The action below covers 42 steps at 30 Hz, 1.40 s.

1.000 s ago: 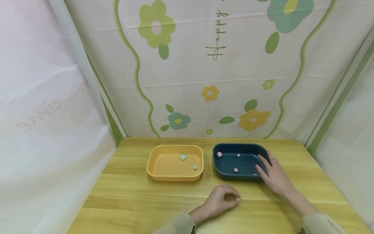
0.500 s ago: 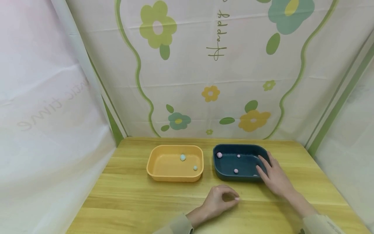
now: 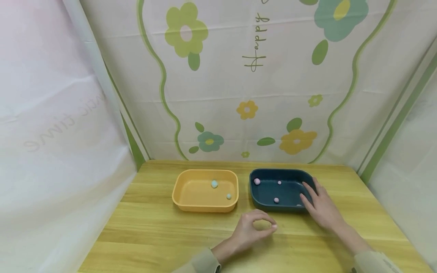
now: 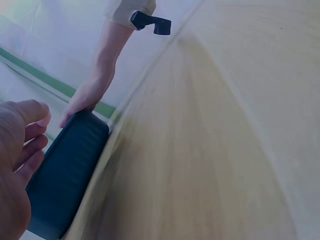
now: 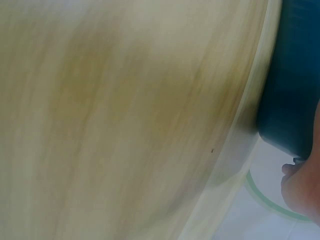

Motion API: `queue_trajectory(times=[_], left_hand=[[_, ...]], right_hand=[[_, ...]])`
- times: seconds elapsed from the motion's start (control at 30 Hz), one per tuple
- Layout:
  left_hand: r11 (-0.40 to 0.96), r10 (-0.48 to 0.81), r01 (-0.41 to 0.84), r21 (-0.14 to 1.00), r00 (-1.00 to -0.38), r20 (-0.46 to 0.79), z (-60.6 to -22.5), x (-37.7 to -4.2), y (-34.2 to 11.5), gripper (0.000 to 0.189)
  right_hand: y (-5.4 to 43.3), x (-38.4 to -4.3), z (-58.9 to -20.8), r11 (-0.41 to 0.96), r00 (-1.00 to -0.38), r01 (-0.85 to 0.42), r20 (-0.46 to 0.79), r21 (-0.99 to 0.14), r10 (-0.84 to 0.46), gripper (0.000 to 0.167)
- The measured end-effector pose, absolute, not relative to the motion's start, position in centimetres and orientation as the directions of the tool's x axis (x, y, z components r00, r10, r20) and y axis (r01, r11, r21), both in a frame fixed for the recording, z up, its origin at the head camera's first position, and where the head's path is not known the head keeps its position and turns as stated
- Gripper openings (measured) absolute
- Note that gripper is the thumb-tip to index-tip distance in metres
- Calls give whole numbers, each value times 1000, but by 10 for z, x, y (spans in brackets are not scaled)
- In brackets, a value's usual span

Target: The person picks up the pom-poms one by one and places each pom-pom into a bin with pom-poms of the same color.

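My left hand [image 3: 250, 229] hovers over the table in front of the trays, thumb and index finger pinched together in a ring. A small pale pink thing [image 3: 274, 226] shows at those fingertips, mostly covered. My right hand [image 3: 322, 206] holds the right end of the dark blue tray [image 3: 283, 208], with thumb and a finger over the rim inside and other fingers outside. Inside this tray lie several small pink balls [image 3: 257, 181], one partly hidden by the near wall. In the left wrist view, my left hand [image 4: 15, 155] overlaps the blue tray's [image 4: 70, 175] near end.
Left of the blue tray stands a yellow tray [image 3: 205, 208] holding two pale teal balls [image 3: 214, 184]. Both rest on a wooden table [image 3: 153, 227]. A flower-printed white curtain [image 3: 218, 83] hangs behind, with a white sheet [image 3: 61, 182] along the left.
My left hand has risen a little and moved left, its thumb and index finger still pinched. The right hand stays on the blue tray, and both trays keep their places.
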<state>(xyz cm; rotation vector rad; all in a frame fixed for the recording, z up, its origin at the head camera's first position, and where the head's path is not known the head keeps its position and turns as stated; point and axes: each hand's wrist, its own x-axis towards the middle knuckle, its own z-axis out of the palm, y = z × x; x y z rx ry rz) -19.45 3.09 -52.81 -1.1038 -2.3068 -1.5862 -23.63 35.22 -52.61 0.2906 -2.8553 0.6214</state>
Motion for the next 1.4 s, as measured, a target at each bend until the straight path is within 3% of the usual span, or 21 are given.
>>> queue_trajectory(times=[0.43, 0.87, 1.4], left_hand=[[84, 359, 770, 632, -615, 702, -526, -202, 26, 11], [74, 338, 782, 619, -603, 722, -515, -211, 26, 12], [151, 307, 740, 655, -665, 680, -509, -231, 45, 8]], right_hand=[[352, -237, -527, 888, -958, -238, 249, -394, -146, 64], [352, -236, -527, 889, -960, -231, 243, -395, -142, 64], [352, -237, -529, 887, -954, -241, 262, -394, -143, 63]])
